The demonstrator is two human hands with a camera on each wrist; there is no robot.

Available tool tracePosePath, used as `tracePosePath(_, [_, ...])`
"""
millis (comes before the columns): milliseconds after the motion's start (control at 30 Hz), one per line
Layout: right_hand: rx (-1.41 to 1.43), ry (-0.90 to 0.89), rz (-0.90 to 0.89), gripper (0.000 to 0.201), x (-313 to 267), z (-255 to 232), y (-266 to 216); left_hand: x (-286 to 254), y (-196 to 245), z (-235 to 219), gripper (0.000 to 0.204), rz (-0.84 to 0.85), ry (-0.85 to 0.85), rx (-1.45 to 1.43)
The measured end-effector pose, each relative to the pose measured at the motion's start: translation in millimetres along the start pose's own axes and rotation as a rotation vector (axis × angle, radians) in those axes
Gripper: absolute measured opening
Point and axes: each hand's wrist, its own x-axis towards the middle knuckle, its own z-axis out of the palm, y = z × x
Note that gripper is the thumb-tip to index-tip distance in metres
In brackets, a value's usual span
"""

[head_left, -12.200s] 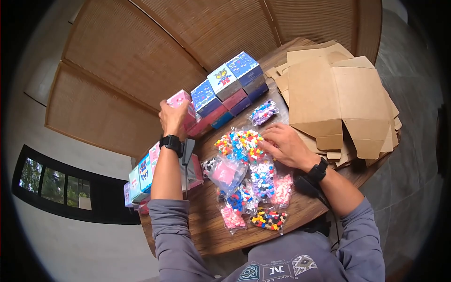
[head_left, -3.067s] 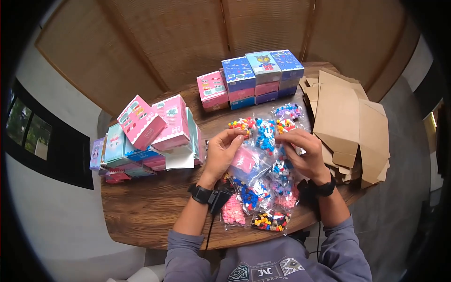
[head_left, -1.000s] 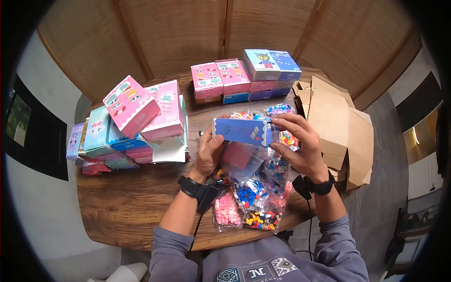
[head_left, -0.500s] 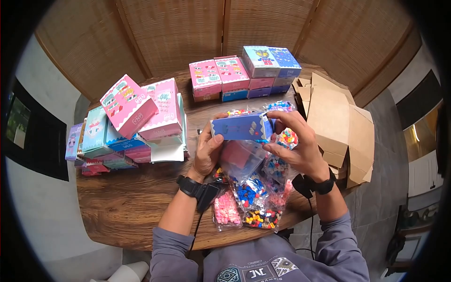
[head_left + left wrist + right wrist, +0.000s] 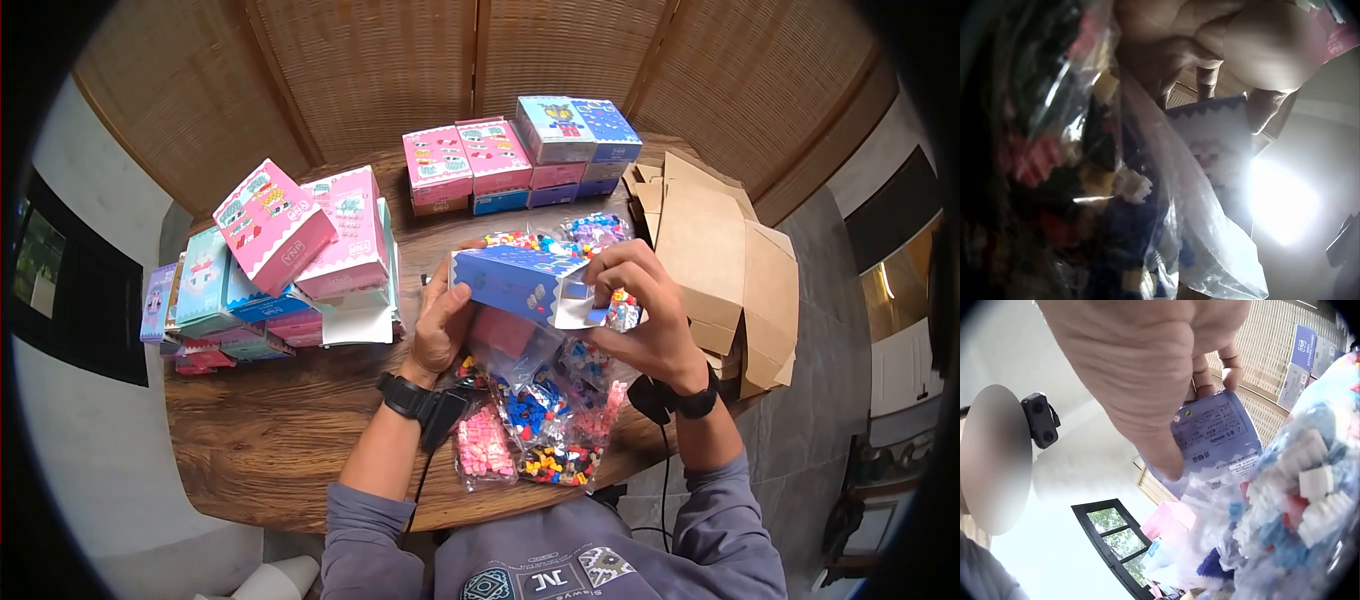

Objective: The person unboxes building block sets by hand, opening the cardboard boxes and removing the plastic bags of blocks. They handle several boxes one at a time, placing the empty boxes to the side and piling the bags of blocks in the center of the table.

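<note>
A small blue printed box [image 5: 512, 282] is held over the middle of the table, its right end opened with a white inner flap [image 5: 574, 314] showing. My left hand [image 5: 440, 325] grips the box's left end, thumb on the front side. At the opened end, my right hand [image 5: 650, 315] has its fingers bent and pinches the flap; the right wrist view shows the thumb on the printed blue card [image 5: 1216, 434]. Below the box lie clear bags of colourful toy bricks [image 5: 535, 408], including pink ones [image 5: 484, 442], and a bag with a pink block [image 5: 503, 335].
Pink, teal and blue boxes [image 5: 275, 225] are piled on the left of the wooden table [image 5: 300, 420]. Another stacked row of boxes [image 5: 495, 160] stands at the back. Flattened brown cardboard [image 5: 715, 250] covers the right side. A woven screen [image 5: 400, 80] rises behind.
Earlier my left hand was at a pink box at the back, then both hands were over the bags. Since a second ago the blue box has tilted and its right end has come open.
</note>
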Motion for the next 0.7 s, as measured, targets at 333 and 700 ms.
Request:
tracePosePath(333, [0.314,-0.064,0.281,0.011,-6,0,-18,0,-5,-6,0.066,0.009,0.032,-0.008])
tracePosePath(700, [-0.167,0.096,0.211,0.027,10,16,-13,-1,-4,-5,0.063,0.009,0.028,-0.021])
